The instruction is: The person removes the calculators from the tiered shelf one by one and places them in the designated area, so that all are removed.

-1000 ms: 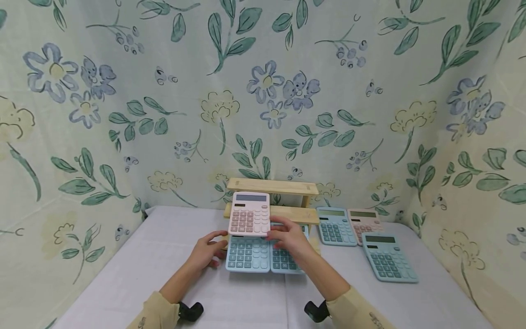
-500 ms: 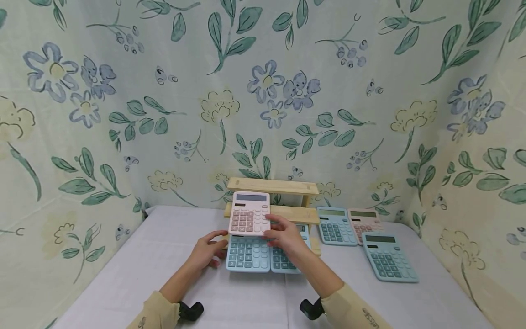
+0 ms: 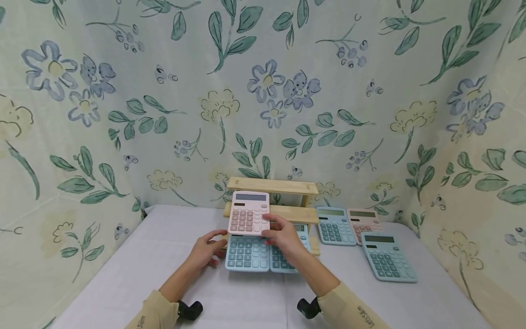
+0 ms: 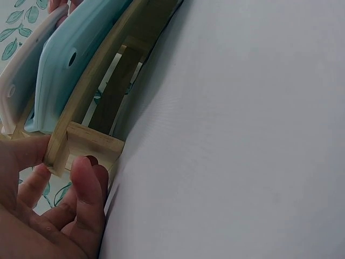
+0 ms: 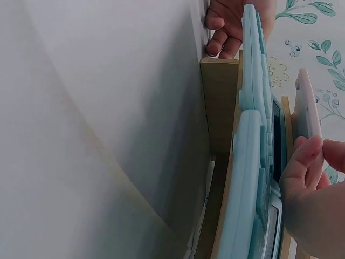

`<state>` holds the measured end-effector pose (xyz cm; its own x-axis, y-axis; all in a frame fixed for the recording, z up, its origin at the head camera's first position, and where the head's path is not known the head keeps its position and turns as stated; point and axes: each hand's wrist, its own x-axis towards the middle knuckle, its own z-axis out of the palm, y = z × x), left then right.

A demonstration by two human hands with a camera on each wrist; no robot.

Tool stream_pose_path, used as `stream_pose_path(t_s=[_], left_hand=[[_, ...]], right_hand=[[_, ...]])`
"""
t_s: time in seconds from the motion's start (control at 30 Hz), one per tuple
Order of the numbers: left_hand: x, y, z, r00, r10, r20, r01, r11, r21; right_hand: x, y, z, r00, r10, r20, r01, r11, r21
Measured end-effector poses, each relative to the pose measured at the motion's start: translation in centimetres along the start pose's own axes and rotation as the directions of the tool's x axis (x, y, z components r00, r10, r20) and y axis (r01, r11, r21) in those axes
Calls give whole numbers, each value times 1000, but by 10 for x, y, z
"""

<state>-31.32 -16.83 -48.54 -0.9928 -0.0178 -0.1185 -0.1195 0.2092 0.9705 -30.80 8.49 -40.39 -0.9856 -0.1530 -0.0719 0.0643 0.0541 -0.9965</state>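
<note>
In the head view a pink calculator [image 3: 249, 214] leans upright on the middle tier of a wooden stepped rack [image 3: 293, 214]. My right hand [image 3: 283, 237] pinches its lower right edge; the right wrist view shows thumb and fingers on both sides of the pink calculator [image 5: 308, 108]. Two blue calculators, one left [image 3: 248, 253] and one right [image 3: 283, 261], stand side by side on the front tier, the right one partly behind my hand. At the rack's left end, my left hand [image 3: 204, 250] holds the wooden frame [image 4: 94, 137] between curled fingers.
Right of the rack, a blue calculator [image 3: 336, 226] and a pink calculator [image 3: 363, 221] lie on the white cloth, with another blue calculator [image 3: 388, 257] in front, overlapping the pink one. The rack's top tier [image 3: 273, 185] stands near the floral backdrop [image 3: 263, 100].
My right hand has slid slightly left over the pink calculator's lower right edge. The calculators and rack have stayed in place, and my left hand keeps its position.
</note>
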Motion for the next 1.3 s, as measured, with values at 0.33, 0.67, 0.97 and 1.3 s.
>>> stream_pose_path(t_s=[0.33,0.67,0.97,1.3], left_hand=[[1,-1,1,1000,14,14,-15,1000,9],[3,-2,1,1000,6,18,-6,1000,2],[2,-1,0,1000,11,15,-11,1000,-5],[1,-1,-1,1000,3,6,-3,1000,-4]], right_hand=[[1,4,-2,1000,-1,-5,1,1000,4],[-2,1,-2,1000,3,-22,-3,999,36],[-9,-6,-5,1000,21,-9,-20,997,72],[-20,-13,-16,1000,0,19,-1,996,86]])
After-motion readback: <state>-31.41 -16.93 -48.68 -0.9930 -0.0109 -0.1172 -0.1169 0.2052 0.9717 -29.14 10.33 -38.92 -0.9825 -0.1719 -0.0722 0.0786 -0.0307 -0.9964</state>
